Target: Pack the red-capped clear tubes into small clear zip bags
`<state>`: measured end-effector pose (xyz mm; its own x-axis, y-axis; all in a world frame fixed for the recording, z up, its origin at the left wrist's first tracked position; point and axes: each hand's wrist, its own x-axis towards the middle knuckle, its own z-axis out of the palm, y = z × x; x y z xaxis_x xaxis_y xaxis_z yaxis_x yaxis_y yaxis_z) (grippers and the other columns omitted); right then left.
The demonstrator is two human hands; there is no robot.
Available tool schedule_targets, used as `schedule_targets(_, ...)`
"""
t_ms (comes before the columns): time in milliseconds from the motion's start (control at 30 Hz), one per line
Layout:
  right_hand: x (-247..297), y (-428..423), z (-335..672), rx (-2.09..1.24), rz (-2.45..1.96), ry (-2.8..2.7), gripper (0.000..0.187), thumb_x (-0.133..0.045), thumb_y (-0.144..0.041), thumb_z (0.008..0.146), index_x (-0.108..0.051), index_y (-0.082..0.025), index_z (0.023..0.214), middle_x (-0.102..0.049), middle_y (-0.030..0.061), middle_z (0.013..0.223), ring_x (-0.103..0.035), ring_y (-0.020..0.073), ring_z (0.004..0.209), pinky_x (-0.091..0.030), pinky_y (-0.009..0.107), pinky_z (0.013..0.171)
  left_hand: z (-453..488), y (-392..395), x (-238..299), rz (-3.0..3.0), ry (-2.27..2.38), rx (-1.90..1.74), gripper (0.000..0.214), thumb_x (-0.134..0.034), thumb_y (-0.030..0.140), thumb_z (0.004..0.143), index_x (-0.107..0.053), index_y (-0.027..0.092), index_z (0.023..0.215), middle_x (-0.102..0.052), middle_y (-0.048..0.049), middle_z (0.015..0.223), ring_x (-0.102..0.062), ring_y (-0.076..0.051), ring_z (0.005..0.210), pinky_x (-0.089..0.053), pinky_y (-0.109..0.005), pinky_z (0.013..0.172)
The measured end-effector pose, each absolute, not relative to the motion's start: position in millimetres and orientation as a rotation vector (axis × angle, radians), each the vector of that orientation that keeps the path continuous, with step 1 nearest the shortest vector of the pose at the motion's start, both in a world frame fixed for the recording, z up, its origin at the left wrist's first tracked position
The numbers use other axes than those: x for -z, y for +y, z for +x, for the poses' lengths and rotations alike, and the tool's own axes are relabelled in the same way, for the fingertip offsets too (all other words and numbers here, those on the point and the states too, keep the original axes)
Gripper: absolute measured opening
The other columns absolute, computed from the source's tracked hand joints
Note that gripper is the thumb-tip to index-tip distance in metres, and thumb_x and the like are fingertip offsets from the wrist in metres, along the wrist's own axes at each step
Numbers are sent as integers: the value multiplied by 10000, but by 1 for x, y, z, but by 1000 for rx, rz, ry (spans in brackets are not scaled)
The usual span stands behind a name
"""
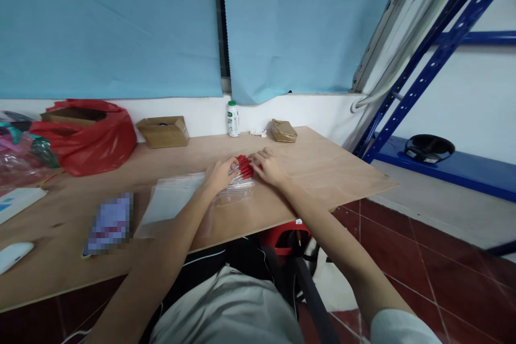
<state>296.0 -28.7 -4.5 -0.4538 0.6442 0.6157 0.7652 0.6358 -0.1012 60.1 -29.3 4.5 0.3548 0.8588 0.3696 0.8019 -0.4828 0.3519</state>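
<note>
A bundle of clear pens with red caps (244, 167) lies on the wooden table (330, 172), its red ends pointing away from me. My left hand (220, 173) rests on the left side of the bundle, fingers curled onto it. My right hand (268, 166) presses the red caps from the right, fingers bent. Clear plastic bags (171, 201) lie flat under and to the left of my left wrist.
At the back stand a small white bottle with a green cap (233, 118), a cardboard box (163, 131) and a brown packet (283, 130). A red bag holding a box (86, 137) sits left. A white mouse (14, 254) lies near left. Blue shelving (439, 48) rises right.
</note>
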Motion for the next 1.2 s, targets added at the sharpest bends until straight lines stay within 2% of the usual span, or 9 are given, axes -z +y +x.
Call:
schedule_targets(100,6,-34,285,382,-1144,-2337,287,-496,-333,1074,-657,-197,1268,-692,133,1182,-530,300,1125,-390,429,979,60,-30,-4,2461,1574,-799,270,-648,336,947,-678,271,1207,-742,-32,1080,-653,-192,862,-457,-307,748)
schedule_targets(267,5,-35,280,410,-1158,-2386,187,-525,-256,1054,-660,-188,1163,-680,143,1181,-518,305,1124,-390,424,945,59,-29,-2,2464,1511,-788,325,-651,342,942,-660,265,1257,-723,-45,1076,-657,-220,915,-484,-327,805)
schedule_targets(400,4,-35,281,391,-1102,-2400,163,-506,-219,1053,-645,-186,1133,-699,133,1103,-522,304,1090,-385,419,931,58,-25,3,2556,1429,-815,210,-637,335,946,-728,247,1114,-673,-71,1155,-653,-233,1001,-505,-354,897)
schedule_targets(533,1,-38,283,386,-1035,-2335,235,-466,-190,1054,-619,-185,1232,-676,139,1177,-523,297,1114,-391,416,948,57,-22,4,2622,1325,-871,230,-562,359,997,-739,228,1063,-657,-84,1175,-643,-236,1088,-494,-367,997)
schedule_targets(600,0,-39,283,363,-998,-2304,235,-454,-195,1056,-620,-190,1222,-659,137,1189,-530,292,1115,-401,416,966,58,-24,2,2615,1277,-877,270,-499,366,1034,-723,221,1071,-684,-87,1135,-653,-231,1058,-493,-363,986)
schedule_targets(700,0,-40,284,292,-960,-2273,188,-469,-223,1052,-610,-190,1173,-637,132,1173,-548,281,1107,-429,405,980,61,-31,-5,2576,1273,-799,337,-398,398,1078,-690,230,1093,-727,-81,1046,-672,-234,940,-500,-354,878)
schedule_targets(800,2,-42,283,225,-956,-2276,174,-485,-277,1056,-577,-189,1174,-631,121,1141,-573,262,1059,-463,372,929,64,-38,-9,2609,1248,-748,355,-345,393,1095,-658,228,1113,-740,-88,1054,-680,-240,943,-490,-346,845)
schedule_targets(933,2,-44,281,216,-957,-2321,155,-483,-295,1061,-567,-200,1149,-641,106,1095,-592,245,1012,-468,339,877,67,-40,-8,2665,1240,-716,335,-327,342,1091,-638,225,1135,-739,-102,1091,-688,-255,990,-492,-360,854)
schedule_targets(1200,1,-46,277,195,-945,-2342,89,-504,-217,985,-577,-211,1035,-638,97,1070,-577,234,949,-444,310,804,72,-38,-10,2606,1197,-682,352,-368,329,1064,-690,199,1011,-748,-119,1060,-682,-261,978,-507,-384,891)
